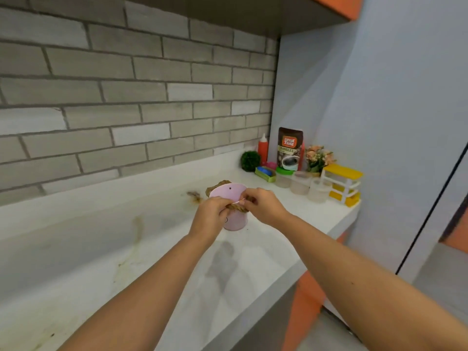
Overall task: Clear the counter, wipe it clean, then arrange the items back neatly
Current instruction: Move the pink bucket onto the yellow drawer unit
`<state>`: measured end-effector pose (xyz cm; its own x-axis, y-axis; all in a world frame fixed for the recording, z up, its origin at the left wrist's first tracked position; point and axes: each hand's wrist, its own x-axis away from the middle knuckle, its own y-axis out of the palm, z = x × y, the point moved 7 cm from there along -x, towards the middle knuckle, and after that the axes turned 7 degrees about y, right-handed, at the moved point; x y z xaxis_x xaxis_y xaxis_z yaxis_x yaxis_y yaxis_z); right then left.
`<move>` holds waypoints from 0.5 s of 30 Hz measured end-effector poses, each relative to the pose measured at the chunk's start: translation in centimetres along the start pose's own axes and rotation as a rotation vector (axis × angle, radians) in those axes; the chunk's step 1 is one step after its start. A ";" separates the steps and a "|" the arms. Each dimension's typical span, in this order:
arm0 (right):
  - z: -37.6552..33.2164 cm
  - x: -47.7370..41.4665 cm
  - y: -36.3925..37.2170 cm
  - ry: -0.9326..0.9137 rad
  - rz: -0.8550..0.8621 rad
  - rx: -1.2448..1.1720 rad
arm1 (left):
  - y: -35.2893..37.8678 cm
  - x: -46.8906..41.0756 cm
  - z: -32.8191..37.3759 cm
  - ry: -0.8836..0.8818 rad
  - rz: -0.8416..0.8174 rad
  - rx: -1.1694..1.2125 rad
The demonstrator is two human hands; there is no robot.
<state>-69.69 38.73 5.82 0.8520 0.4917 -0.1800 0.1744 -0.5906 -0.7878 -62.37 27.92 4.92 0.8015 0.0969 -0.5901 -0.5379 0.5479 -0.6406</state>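
A small pink bucket (234,196) with a brown rope handle (218,186) stands on the white marble counter (106,239), a little right of the middle. My left hand (211,215) grips the rope at the bucket's near rim. My right hand (260,205) pinches the same rope from the right side. Both hands cover the near rim and part of the bucket's front.
At the counter's far right end stand a green ball plant (250,160), a red squeeze bottle (262,148), a coffee pouch (290,148), a flower pot (317,158), three clear plastic jars (300,182) and a yellow-and-white drawer rack (342,184). Brownish stains (193,196) mark the counter. A brick wall rises behind.
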 end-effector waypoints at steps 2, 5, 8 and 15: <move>2.6 0.1 -1.5 0.025 0.011 0.002 | 2.4 -1.0 1.2 0.016 -0.029 0.015; 5.9 -0.2 -3.6 0.069 0.032 -0.006 | 5.6 -2.8 2.6 0.030 -0.064 0.047; 8.7 -0.8 -5.4 0.098 0.069 -0.027 | 8.3 -4.9 3.7 0.062 -0.081 0.049; 15.6 -4.2 -10.7 0.168 0.187 -0.023 | 15.1 -11.9 5.5 0.137 -0.067 0.092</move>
<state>-82.78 52.94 5.81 0.9403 0.2605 -0.2190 0.0160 -0.6767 -0.7361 -78.62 39.59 4.95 0.7880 -0.0531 -0.6134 -0.4534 0.6239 -0.6365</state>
